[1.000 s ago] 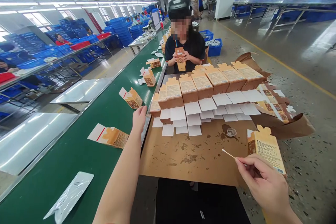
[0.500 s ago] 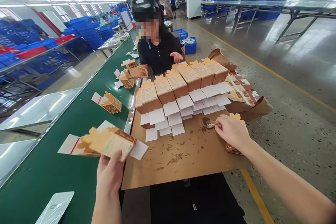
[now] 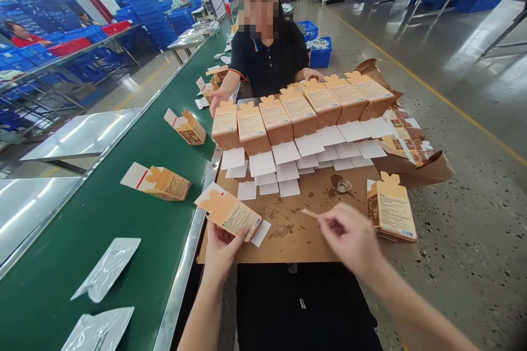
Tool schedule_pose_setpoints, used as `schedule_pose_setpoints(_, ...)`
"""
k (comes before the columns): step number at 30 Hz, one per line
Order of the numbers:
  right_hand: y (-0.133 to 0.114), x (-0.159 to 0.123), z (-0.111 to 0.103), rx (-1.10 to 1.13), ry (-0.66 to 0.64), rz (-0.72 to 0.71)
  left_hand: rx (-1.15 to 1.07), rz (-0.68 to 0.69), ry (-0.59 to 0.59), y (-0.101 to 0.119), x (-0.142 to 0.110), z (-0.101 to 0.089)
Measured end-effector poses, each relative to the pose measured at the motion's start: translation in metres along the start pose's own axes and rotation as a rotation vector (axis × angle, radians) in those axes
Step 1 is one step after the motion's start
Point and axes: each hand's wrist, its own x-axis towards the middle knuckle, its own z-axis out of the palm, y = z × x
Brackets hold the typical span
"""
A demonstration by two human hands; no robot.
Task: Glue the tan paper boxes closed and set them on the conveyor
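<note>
Left hand: the left hand (image 3: 222, 256) curls up from below, fingers and thumb closed on the lower edge of a flat tan printed paperboard carton (image 3: 228, 212).

Right hand: the right hand (image 3: 349, 238) pinches narrowly on a thin pale stick (image 3: 309, 213), its tip pointing left over the sheet.

Carton: it sits in the left hand, above the near edge of a brown cardboard sheet (image 3: 296, 244), with a white flap at its lower right corner.

Sheet: dark stains mark it around a small clear round dish (image 3: 343, 186). An upright-printed tan carton (image 3: 391, 207) lies to the right of the right hand.

Rows: a line of standing tan cartons (image 3: 288, 112) runs across the far side, with overlapping white paper cards (image 3: 272, 167) in front of them.

Belt: a green conveyor belt (image 3: 94, 214) with a steel edge rail (image 3: 190, 230) runs along the left, carrying opened tan cartons (image 3: 188, 128) and silver foil pouches (image 3: 107, 270).

Co-worker: a person in a dark polo shirt (image 3: 269, 63) faces across the row, one hand (image 3: 218, 103) at its left end, the other hand (image 3: 313, 73) behind it.
</note>
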Motion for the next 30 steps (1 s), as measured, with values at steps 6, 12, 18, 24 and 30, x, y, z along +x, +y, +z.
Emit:
schedule_pose_setpoints(6,-0.037,-0.033,0.115,0.132,-0.127,0.002,0.045,0.052,0.024,-0.011,-0.004,0.0)
schedule_pose_setpoints(12,-0.026,-0.031,0.113,0.142,-0.124,0.011,0.003,0.074,0.063,-0.016,-0.008,0.003)
schedule_pose_setpoints(18,-0.02,-0.038,0.069,0.19,0.013,0.094,0.199,0.11,0.01,-0.014,-0.032,0.008)
schedule_pose_setpoints(24,-0.026,-0.048,0.047,0.205,0.042,0.181,0.385,0.202,0.043,-0.012,-0.036,0.005)
schedule_pose_setpoints(30,-0.033,-0.052,0.048,0.253,0.037,0.168,0.351,0.173,0.096,-0.007,-0.034,0.012)
